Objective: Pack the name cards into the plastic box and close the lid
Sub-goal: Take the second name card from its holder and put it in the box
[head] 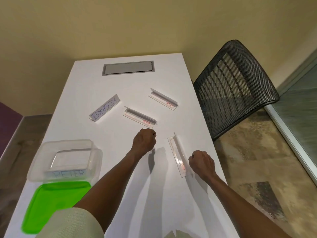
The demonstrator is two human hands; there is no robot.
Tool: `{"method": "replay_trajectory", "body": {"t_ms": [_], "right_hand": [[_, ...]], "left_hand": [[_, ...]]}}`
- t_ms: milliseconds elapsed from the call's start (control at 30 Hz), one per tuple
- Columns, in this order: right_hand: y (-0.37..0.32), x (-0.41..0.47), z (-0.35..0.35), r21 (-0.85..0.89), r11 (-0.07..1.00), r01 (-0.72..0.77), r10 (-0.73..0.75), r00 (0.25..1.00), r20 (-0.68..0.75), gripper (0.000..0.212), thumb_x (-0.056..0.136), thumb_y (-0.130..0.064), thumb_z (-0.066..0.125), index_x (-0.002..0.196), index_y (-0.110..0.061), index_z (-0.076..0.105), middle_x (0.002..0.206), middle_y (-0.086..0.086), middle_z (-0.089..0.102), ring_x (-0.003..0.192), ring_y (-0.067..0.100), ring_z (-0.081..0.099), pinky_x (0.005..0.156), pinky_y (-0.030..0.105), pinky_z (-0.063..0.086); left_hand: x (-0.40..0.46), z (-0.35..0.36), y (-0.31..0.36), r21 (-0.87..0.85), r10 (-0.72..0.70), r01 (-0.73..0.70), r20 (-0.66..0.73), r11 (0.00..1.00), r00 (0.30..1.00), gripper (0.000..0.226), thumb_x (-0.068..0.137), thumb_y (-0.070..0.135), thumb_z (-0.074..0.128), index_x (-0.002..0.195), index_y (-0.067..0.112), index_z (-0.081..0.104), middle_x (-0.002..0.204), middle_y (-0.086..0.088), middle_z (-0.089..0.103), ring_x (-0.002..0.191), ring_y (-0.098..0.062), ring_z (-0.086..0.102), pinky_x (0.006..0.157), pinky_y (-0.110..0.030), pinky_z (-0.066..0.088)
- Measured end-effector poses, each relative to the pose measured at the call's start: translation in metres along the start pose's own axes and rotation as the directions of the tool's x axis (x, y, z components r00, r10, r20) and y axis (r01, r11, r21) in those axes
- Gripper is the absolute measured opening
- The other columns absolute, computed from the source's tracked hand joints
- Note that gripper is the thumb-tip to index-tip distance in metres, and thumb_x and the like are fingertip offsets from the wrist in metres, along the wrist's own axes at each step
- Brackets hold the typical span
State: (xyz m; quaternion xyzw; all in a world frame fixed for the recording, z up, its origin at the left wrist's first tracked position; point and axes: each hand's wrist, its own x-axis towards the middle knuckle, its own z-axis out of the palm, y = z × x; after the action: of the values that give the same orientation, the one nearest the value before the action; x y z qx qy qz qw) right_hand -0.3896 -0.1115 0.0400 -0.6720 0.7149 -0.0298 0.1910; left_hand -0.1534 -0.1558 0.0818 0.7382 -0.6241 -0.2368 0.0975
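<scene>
On the white bench [120,169], the clear plastic box [65,158] sits to my left, with the "PETER" name card [69,173] inside it. The green plastic lid [51,203] lies just nearer me, touching the box. Behind the box lies the "KOSAKSI" name card [105,109]. To its right lie two clear name card holders, one [139,117] just beyond my left hand [145,140], one [163,99] farther back. A third holder [179,155] lies just left of my right hand [202,164]. A black mesh chair [236,86] stands right of the bench.
</scene>
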Motion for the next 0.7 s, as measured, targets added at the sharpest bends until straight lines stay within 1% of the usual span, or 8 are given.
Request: {"method": "replay_trajectory", "body": {"t_ms": [100,267,333,400,467,533,633,700], "right_hand": [[0.011,0.000,0.004,0.016,0.996,-0.092,0.092,0.995,0.039,0.041,0.084,-0.013,0.051,0.051,-0.019,0.027,0.051,-0.007,0.035,0.044,0.006,0.030,0.043,0.021,0.016],[0.029,0.005,0.017,0.126,0.947,-0.296,0.268,0.943,0.197,0.022,0.079,-0.019,0.053,0.060,-0.014,0.043,0.061,-0.001,0.051,0.055,0.017,0.050,0.047,0.020,0.029],[0.033,0.007,0.020,0.174,0.913,-0.369,0.308,0.904,0.297,0.017,0.078,-0.021,0.051,0.068,-0.009,0.055,0.064,0.004,0.064,0.058,0.022,0.060,0.051,0.022,0.040],[0.035,0.010,0.022,0.232,0.871,-0.434,0.327,0.863,0.386,0.018,0.077,-0.020,0.050,0.070,-0.006,0.058,0.057,0.007,0.070,0.044,0.017,0.061,0.047,0.019,0.043],[0.034,0.014,0.023,0.286,0.813,-0.508,0.342,0.813,0.471,0.016,0.074,-0.016,0.049,0.065,-0.004,0.055,0.051,0.009,0.068,0.030,0.015,0.053,0.041,0.017,0.038],[0.033,0.018,0.021,0.319,0.751,-0.579,0.358,0.762,0.540,0.014,0.073,-0.013,0.049,0.064,-0.003,0.053,0.049,0.013,0.066,0.028,0.018,0.049,0.039,0.016,0.035],[0.030,0.024,0.021,0.358,0.658,-0.663,0.355,0.692,0.629,0.014,0.080,-0.010,0.052,0.075,0.003,0.054,0.062,0.023,0.071,0.034,0.022,0.054,0.040,0.019,0.040],[0.028,0.027,0.020,0.368,0.630,-0.684,0.338,0.668,0.663,0.012,0.083,-0.009,0.053,0.077,0.002,0.053,0.067,0.024,0.071,0.034,0.022,0.054,0.040,0.020,0.041]], "left_hand": [[0.011,0.013,0.011,-0.027,0.030,-0.030,-0.006,0.999,1.000,0.024,0.074,0.001,0.039,0.057,0.012,0.028,0.054,-0.001,0.035,0.063,-0.027,0.032,0.048,-0.027,0.023],[0.033,0.032,0.028,-0.075,0.073,-0.070,0.039,0.995,0.997,0.022,0.082,-0.003,0.040,0.064,0.009,0.044,0.067,-0.018,0.052,0.068,-0.034,0.043,0.058,-0.033,0.031],[0.041,0.041,0.034,-0.118,0.064,-0.058,0.040,0.991,0.997,0.022,0.088,0.001,0.039,0.085,0.001,0.061,0.085,-0.023,0.063,0.083,-0.040,0.054,0.067,-0.038,0.043],[0.047,0.049,0.040,-0.130,0.065,-0.057,0.057,0.990,0.996,0.030,0.094,0.007,0.040,0.116,0.000,0.059,0.114,-0.023,0.065,0.108,-0.039,0.057,0.086,-0.042,0.048],[0.053,0.057,0.044,-0.145,0.056,-0.042,0.092,0.989,0.994,0.035,0.097,0.010,0.040,0.128,0.004,0.054,0.123,-0.021,0.062,0.116,-0.038,0.055,0.093,-0.043,0.048],[0.057,0.064,0.047,-0.174,0.055,-0.038,0.093,0.984,0.994,0.031,0.097,0.012,0.040,0.123,0.001,0.055,0.118,-0.021,0.063,0.111,-0.040,0.056,0.089,-0.043,0.048],[0.060,0.072,0.047,-0.211,0.055,-0.024,0.142,0.977,0.988,0.024,0.097,0.010,0.039,0.103,-0.004,0.058,0.104,-0.024,0.064,0.098,-0.041,0.059,0.079,-0.042,0.043],[0.063,0.075,0.046,-0.196,0.041,-0.008,0.163,0.981,0.986,0.026,0.097,0.015,0.040,0.111,0.002,0.059,0.111,-0.019,0.063,0.105,-0.038,0.059,0.082,-0.036,0.043]]}}
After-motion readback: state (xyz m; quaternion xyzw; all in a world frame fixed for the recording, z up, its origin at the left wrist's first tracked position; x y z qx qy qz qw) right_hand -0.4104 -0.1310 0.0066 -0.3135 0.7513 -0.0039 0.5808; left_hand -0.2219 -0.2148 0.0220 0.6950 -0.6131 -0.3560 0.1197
